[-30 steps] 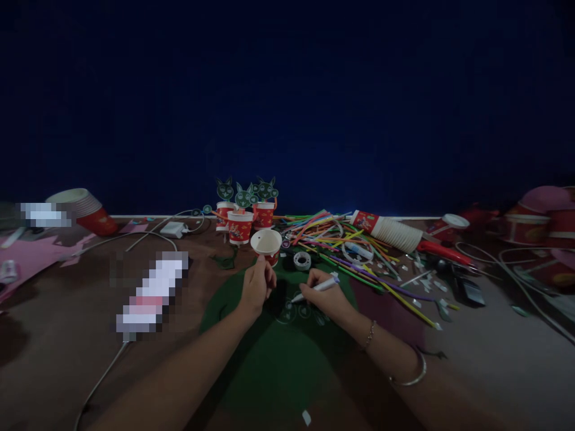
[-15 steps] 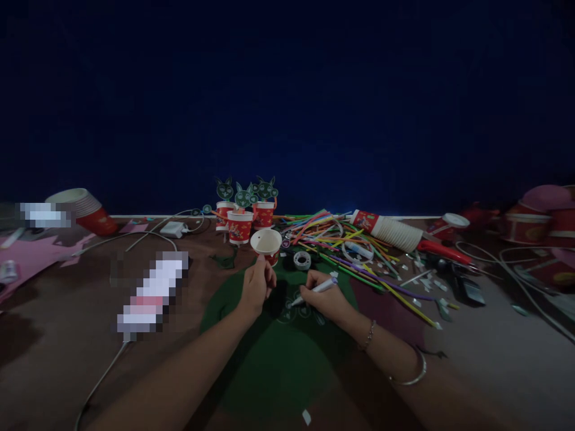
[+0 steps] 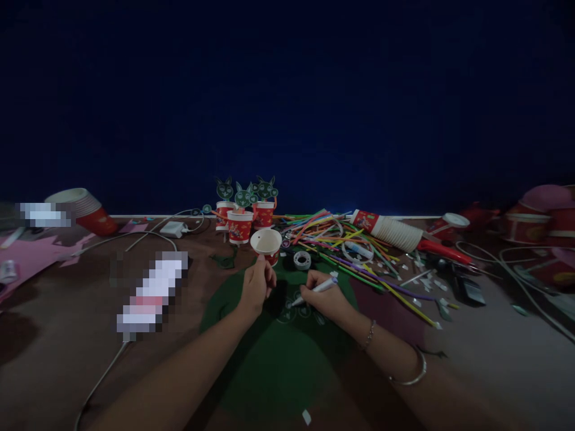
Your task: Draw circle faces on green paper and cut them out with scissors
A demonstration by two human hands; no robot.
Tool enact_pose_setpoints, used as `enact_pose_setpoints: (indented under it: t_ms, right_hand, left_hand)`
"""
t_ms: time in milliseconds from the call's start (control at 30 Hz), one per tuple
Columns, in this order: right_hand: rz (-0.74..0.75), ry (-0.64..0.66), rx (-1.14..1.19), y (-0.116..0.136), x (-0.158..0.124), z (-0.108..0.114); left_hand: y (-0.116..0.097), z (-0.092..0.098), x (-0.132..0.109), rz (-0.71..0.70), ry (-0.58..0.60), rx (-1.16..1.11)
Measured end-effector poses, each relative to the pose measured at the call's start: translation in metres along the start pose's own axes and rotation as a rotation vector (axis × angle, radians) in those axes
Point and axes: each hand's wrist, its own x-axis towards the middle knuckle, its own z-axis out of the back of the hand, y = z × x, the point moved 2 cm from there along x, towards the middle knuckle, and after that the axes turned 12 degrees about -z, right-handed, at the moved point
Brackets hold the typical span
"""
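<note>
My right hand grips a white marker, its tip resting on pale drawn shapes on a dark green paper sheet in front of me. My left hand is curled beside it on the same sheet, fingers pressed together; I cannot make out what they pinch. Just beyond my left hand stands a red and white paper cup, open side up.
Three decorated cups with green cat cutouts stand behind. A heap of coloured straws, a tape roll, a sleeve of stacked cups, red-handled scissors and paper scraps lie right. Cables, pink paper and a cup stack lie left.
The marker in my right hand has tipped slightly lower and its tip has shifted a little on the green sheet. My left hand has stayed put.
</note>
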Motion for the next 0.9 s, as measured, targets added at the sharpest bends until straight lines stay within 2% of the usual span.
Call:
enact_pose_setpoints:
  t_ms: [233,367,533,733,900]
  right_hand:
    - [-0.001,0.019,0.009,0.001,-0.001,-0.001]
    - [-0.044,0.041,0.099,0.004,-0.001,0.0]
    - [-0.09,0.004,0.185,0.009,-0.003,0.002]
    - [-0.055,-0.023,0.23,0.008,-0.001,0.005]
    - [-0.021,0.094,0.198,0.005,-0.003,0.001]
  left_hand:
    - [0.003,0.001,0.001,0.004,0.003,0.002]
    - [0.003,0.002,0.001,0.006,0.007,0.003]
    - [0.002,0.001,0.001,0.002,0.012,-0.006]
    - [0.0,0.002,0.001,-0.021,-0.023,-0.05]
    - [0.002,0.001,0.001,-0.01,0.004,-0.042]
